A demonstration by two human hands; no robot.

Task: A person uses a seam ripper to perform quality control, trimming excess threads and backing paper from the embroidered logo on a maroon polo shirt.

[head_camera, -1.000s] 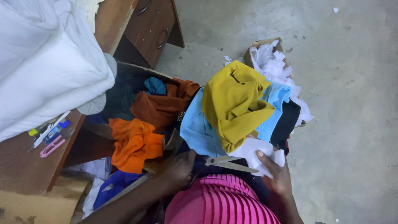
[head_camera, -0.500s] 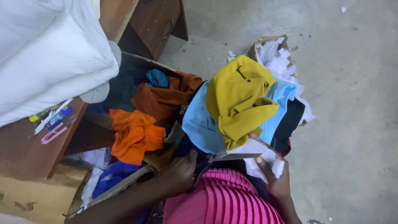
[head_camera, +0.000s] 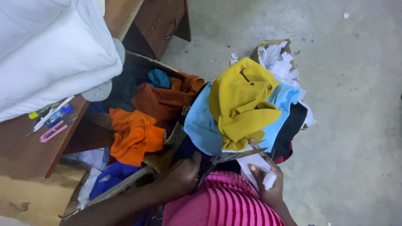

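My left hand [head_camera: 181,178] grips the dark handles of a pair of scissors [head_camera: 234,155], whose blades point right, slightly apart, under a heap of cloth. My right hand [head_camera: 268,184] holds a piece of white cloth [head_camera: 256,164] close to the blade tips. Draped above both hands lie a mustard-yellow garment [head_camera: 240,102], a light blue cloth [head_camera: 201,125] and a black cloth [head_camera: 291,129]. A pink pleated garment [head_camera: 222,203] covers my lap.
An open box [head_camera: 146,171] on the left holds orange [head_camera: 134,136], rust-brown [head_camera: 161,98] and blue [head_camera: 111,180] cloths. A wooden desk [head_camera: 25,150] carries small pink snips [head_camera: 52,132] and pens under a white bundle [head_camera: 46,50]. A carton of white scraps [head_camera: 278,58] stands on the concrete floor.
The scissors have come into view, raised to the white cloth. My right hand has shifted its hold on the cloth near the blades. The view has tilted slightly.
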